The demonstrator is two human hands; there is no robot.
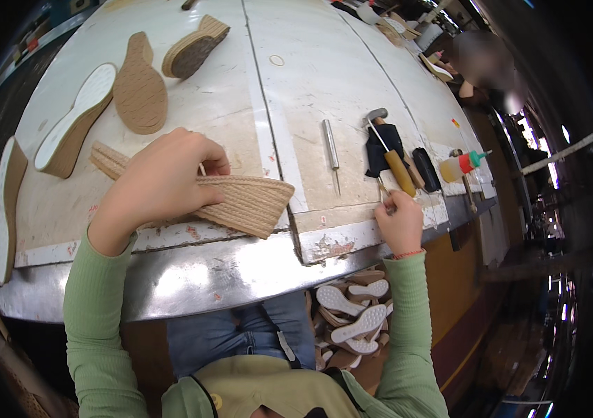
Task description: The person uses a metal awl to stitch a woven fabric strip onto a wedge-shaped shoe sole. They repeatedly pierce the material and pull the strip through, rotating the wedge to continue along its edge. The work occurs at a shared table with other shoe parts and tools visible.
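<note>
Braided wedge sole sits at the near edge of the tabletop, held in the left grip; right grip narrow at a thin item, hold unclear. Apparent step: steadying; next move likely calls for firm left support.

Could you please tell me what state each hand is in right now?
Left hand: closed, holding a woven wedge sole.
Right hand: closed in a pinch; what it holds, if anything, is too small to tell.

White glare on metal edge
</note>
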